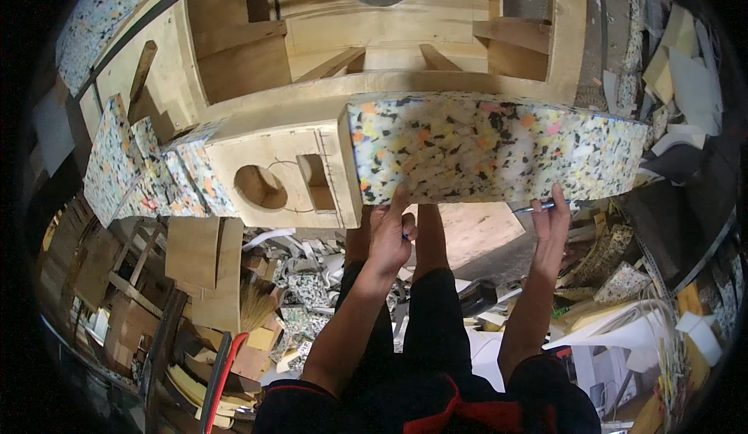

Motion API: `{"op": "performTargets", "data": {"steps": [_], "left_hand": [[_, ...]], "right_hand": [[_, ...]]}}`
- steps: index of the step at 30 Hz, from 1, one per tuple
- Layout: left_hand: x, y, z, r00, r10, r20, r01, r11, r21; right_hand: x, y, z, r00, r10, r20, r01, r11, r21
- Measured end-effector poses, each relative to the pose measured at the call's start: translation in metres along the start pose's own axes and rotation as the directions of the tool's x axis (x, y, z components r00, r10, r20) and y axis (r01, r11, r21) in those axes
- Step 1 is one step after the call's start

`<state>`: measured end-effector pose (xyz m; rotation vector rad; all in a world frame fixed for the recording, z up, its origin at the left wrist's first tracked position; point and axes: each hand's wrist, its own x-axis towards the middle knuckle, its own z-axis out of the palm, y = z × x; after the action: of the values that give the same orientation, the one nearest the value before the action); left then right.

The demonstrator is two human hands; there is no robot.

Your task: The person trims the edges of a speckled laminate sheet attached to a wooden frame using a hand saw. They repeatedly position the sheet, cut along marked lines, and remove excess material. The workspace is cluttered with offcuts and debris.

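A long speckled foam block [483,149] of multicoloured bonded scraps lies against the front of a wooden frame. Under its lower edge my left hand [389,235] is closed, with one finger pointing up onto the foam. A small dark bluish thing [407,236] shows in its curled fingers, too little to name. Farther right, my right hand [552,217] pinches a slim, pen-like blue and silver stick [538,206], its tip pointing left. One raised finger of that hand touches the foam's lower edge. Left of the foam, a plywood box section [296,212] has a round hole and a rectangular slot.
Beyond the foam stands the large plywood frame [389,83] with a round opening in its panel. More speckled foam [117,169] covers its left end. Foam scraps [312,290], boards [218,278] and white sheets litter the floor. A red-edged bar [224,383] stands at lower left.
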<state>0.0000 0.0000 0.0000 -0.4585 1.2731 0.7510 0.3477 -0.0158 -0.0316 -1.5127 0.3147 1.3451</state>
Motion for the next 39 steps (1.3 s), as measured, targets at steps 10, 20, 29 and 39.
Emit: {"op": "performTargets", "data": {"steps": [10, 20, 29, 39], "left_hand": [[-0.004, -0.013, 0.002, 0.997, 0.033, -0.076, -0.035, 0.999, -0.029], [-0.029, -0.031, 0.017, 0.986, 0.163, 0.025, -0.156, 0.879, 0.45], [0.001, -0.005, 0.115, 0.105, 0.66, 0.744, -0.759, -0.43, 0.489], [0.038, 0.006, 0.162, 0.053, 0.458, 0.887, -0.606, -0.692, 0.393]], "right_hand": [[-0.017, 0.003, 0.019, 0.988, -0.059, -0.141, 0.056, 0.998, -0.023], [-0.013, 0.008, 0.01, 0.992, -0.116, -0.047, 0.112, 0.991, -0.072], [-0.009, 0.004, -0.001, 0.994, -0.108, 0.007, 0.108, 0.993, -0.04], [-0.01, -0.007, 0.007, 0.991, -0.122, -0.051, 0.123, 0.992, 0.032]]}}
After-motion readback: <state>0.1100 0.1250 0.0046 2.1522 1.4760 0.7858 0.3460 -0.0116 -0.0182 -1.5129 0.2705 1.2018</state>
